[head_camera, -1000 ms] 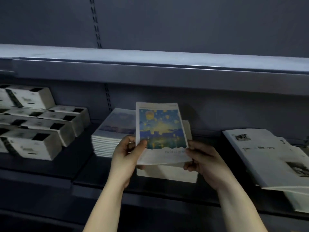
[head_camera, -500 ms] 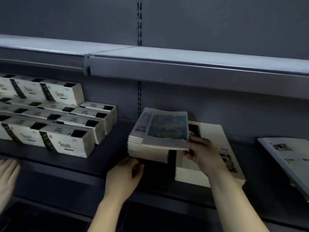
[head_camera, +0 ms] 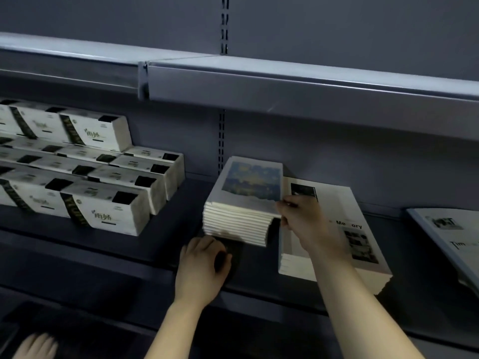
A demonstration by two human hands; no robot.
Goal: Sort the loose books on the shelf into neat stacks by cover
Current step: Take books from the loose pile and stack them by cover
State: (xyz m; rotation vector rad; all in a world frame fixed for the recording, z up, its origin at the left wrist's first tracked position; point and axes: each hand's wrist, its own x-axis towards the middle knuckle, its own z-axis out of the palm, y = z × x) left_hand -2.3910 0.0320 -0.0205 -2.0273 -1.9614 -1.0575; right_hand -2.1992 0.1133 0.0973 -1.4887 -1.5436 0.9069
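On the lower shelf [head_camera: 168,244], a stack [head_camera: 238,226] of books is shown just right of centre. Its top book [head_camera: 251,187] bears a blue-and-yellow picture and lies flat, nearly square with those beneath. The near right corner of the top book is pinched by the right hand [head_camera: 298,216]. The left hand [head_camera: 204,265] is rested on the shelf just before the stack, fingers loosely curled, nothing held. Just beside the stack, to the right, a white stack [head_camera: 363,255] is partly crossed by the right forearm. Further right, a loose book [head_camera: 445,234] is cut off by the frame's edge. White boxes [head_camera: 103,203] are piled at the left. A blurred third hand [head_camera: 36,345] is seen at the lower left corner.
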